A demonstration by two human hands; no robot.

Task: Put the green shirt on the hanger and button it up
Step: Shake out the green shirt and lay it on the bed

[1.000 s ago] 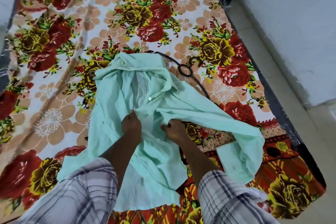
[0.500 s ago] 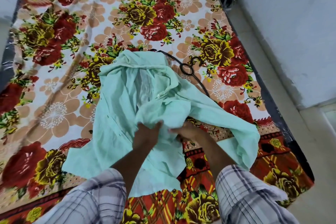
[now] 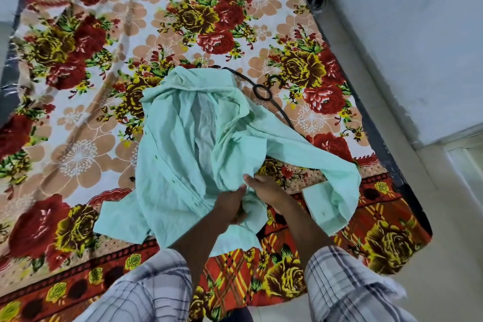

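Item: pale mint-green cotton button-up shirt point(image 3: 183, 165), lying crumpled and open-fronted on a mattress covered by a floral bedsheet in red, yellow and peach point(image 3: 78, 138). Collar end points away from the person; both front panels spread apart, showing the paler inside of the back. One long sleeve runs out to the right, its cuff point(image 3: 322, 210) folded back near the sheet's patterned border. A row of small dark buttonholes shows along the left placket.

Item: thin black wire hanger point(image 3: 261, 91), lying flat on the sheet just beyond the shirt's right shoulder; its looped neck and hook are exposed, the rest runs under the cloth.

Hands: left hand point(image 3: 230, 206) closed around a bunch of the lower front fabric. Right hand point(image 3: 266, 188) touching the left, fingers pinching the same gathered fold near the hem. Both forearms emerge from grey-and-white plaid sleeves point(image 3: 146, 293).

Surroundings: pale tiled floor point(image 3: 418, 217) and a white wall point(image 3: 418, 21) along the mattress's right side; a small grey object in the far corner, too blurred to identify.
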